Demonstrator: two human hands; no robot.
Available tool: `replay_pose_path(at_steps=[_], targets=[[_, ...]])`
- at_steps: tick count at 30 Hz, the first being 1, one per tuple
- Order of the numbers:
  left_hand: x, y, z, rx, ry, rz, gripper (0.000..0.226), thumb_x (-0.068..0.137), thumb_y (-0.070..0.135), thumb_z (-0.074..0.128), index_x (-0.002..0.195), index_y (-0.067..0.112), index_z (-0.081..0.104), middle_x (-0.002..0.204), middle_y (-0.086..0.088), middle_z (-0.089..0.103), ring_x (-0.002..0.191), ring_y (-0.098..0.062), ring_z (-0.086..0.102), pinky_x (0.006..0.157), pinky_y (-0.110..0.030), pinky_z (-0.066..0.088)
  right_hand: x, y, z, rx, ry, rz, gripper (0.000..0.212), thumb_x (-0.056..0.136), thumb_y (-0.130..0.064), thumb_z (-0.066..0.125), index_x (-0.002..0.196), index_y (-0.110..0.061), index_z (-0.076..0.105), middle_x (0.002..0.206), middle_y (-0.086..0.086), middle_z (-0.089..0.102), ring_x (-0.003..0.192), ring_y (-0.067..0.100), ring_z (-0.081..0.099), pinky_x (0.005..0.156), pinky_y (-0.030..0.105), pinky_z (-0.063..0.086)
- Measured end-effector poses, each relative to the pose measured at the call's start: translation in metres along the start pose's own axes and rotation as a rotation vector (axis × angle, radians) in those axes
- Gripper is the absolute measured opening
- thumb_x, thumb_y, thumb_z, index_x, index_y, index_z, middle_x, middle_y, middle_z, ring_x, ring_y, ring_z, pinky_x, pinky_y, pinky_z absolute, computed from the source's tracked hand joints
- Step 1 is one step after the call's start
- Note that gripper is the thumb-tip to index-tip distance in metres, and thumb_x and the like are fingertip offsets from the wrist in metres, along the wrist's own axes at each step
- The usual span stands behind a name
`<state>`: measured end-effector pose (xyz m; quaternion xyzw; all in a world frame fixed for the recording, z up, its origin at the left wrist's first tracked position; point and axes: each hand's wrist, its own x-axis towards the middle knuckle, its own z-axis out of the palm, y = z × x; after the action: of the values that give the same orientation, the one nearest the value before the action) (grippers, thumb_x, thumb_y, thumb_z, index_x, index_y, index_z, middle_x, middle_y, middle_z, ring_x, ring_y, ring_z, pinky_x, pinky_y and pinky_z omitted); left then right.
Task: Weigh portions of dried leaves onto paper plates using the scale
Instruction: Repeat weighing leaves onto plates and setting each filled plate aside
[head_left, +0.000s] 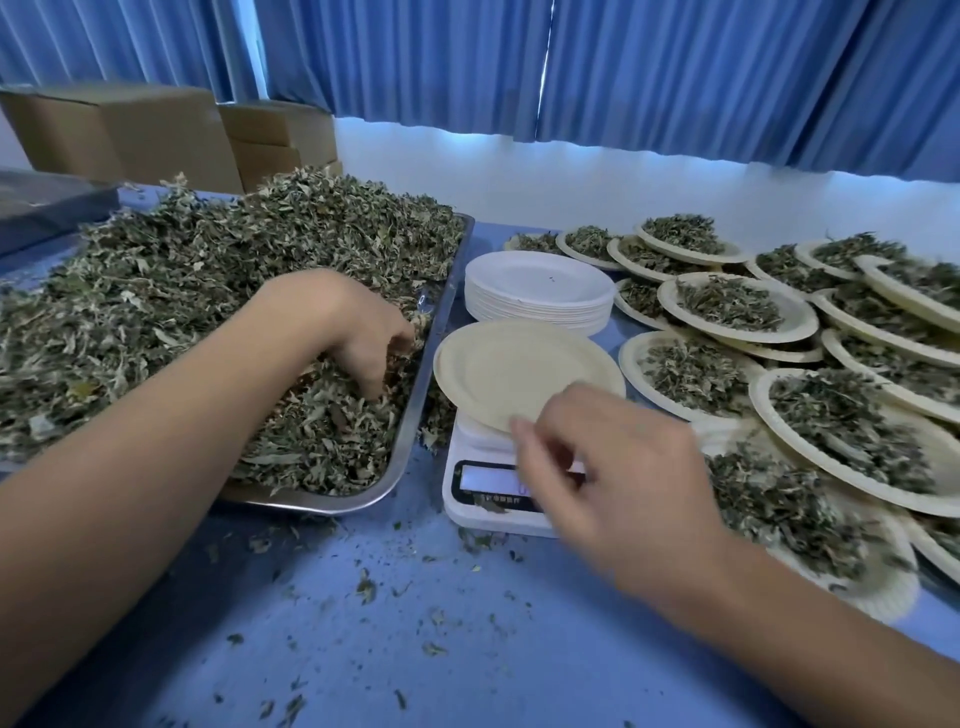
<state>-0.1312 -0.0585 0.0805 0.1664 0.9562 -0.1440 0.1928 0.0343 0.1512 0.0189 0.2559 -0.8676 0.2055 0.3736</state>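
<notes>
As the left hand (363, 332) clutches dried leaves (182, 291), the right hand (618, 467) hovers slack above the scale (467, 517).

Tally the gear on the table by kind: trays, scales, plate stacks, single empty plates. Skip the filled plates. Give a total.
Metal tray of dried leaves: 1
Scale: 1
Stack of white plates: 1
Single empty plate, on the scale: 1
Total: 4
</notes>
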Motion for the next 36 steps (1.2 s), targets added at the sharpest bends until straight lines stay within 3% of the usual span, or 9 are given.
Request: replay_pose_path(at_steps=[3,9,11,15,18,22,26,30,36], targets=[[-0.001,0.0,0.001,-0.001,-0.019,-0.001,0.08,0.081,0.018,0.081,0.149,0.022,0.04,0.129,-0.002,0.051,0.104,-0.021,0.059,0.08,-0.031,0.054,0.01,0.024,-0.012,-0.116,0.015,0.209,0.032,0.1,-0.032,0.054,0.072,-0.018,0.06,0.064,-0.006,0.055,0.055,0.016,0.049,0.049,0.036,0.045],[0.0,-0.001,0.002,0.062,0.004,-0.018,0.042,0.08,0.009,0.078,0.113,0.02,0.054,0.127,-0.01,0.061,0.084,-0.021,0.051,0.073,-0.03,0.046,0.018,0.074,-0.026,-0.419,-0.169,0.525,0.016,0.093,-0.026,0.053,0.08,-0.022,0.062,0.068,-0.005,0.059,0.061,0.025,0.056,0.053,0.031,0.042],[-0.004,-0.004,0.0,0.039,0.011,-0.024,0.045,0.081,0.012,0.08,0.12,0.015,0.058,0.124,-0.008,0.061,0.084,-0.02,0.052,0.07,-0.03,0.044,0.018,0.081,-0.026,-0.447,-0.345,0.551,0.02,0.092,-0.02,0.051,0.083,-0.022,0.069,0.071,0.0,0.065,0.068,0.03,0.061,0.063,0.035,0.047],[-0.013,-0.013,-0.01,-0.096,0.123,0.003,0.048,0.081,0.018,0.082,0.123,0.013,0.061,0.122,-0.006,0.061,0.092,-0.019,0.055,0.084,-0.033,0.048,0.019,0.084,-0.024,-0.378,-0.58,0.586,0.028,0.089,-0.014,0.049,0.079,-0.021,0.074,0.068,-0.002,0.069,0.07,0.026,0.064,0.072,0.036,0.051],[-0.019,-0.012,-0.017,-0.211,0.276,0.046,0.048,0.078,0.023,0.085,0.121,0.019,0.062,0.129,-0.003,0.058,0.112,-0.025,0.055,0.102,-0.04,0.044,0.017,0.087,-0.023,-0.392,-0.587,0.565,0.029,0.087,-0.012,0.048,0.074,-0.02,0.072,0.066,-0.003,0.069,0.069,0.026,0.063,0.071,0.035,0.05],[-0.02,-0.005,-0.023,-0.32,0.46,0.061,0.052,0.078,0.02,0.086,0.124,0.024,0.061,0.142,-0.005,0.052,0.124,-0.029,0.052,0.104,-0.039,0.042,0.017,0.088,-0.024,-0.371,-0.577,0.566,0.031,0.088,-0.013,0.049,0.074,-0.024,0.073,0.066,-0.005,0.068,0.07,0.023,0.063,0.071,0.034,0.046],[-0.021,-0.002,-0.02,-0.427,0.382,0.027,0.047,0.079,0.009,0.084,0.118,0.021,0.062,0.129,-0.014,0.061,0.099,-0.034,0.066,0.085,-0.045,0.054,0.017,0.088,-0.024,-0.352,-0.569,0.557,0.03,0.089,-0.014,0.05,0.075,-0.026,0.074,0.066,-0.006,0.068,0.068,0.021,0.063,0.071,0.033,0.044],[-0.017,-0.005,-0.019,-0.345,0.507,-0.003,0.044,0.077,0.008,0.086,0.113,0.024,0.067,0.137,-0.008,0.057,0.117,-0.032,0.057,0.096,-0.039,0.047,0.017,0.087,-0.025,-0.333,-0.562,0.567,0.03,0.088,-0.013,0.05,0.071,-0.023,0.072,0.063,-0.006,0.067,0.064,0.021,0.062,0.065,0.031,0.041],[-0.018,-0.003,-0.021,-0.238,0.671,0.031,0.044,0.077,-0.005,0.07,0.096,0.034,0.064,0.105,-0.002,0.06,0.084,-0.022,0.051,0.093,-0.045,0.049,0.018,0.082,-0.027,-0.343,-0.571,0.586,0.028,0.089,-0.015,0.05,0.077,-0.021,0.074,0.066,-0.003,0.069,0.065,0.022,0.064,0.064,0.036,0.056]])
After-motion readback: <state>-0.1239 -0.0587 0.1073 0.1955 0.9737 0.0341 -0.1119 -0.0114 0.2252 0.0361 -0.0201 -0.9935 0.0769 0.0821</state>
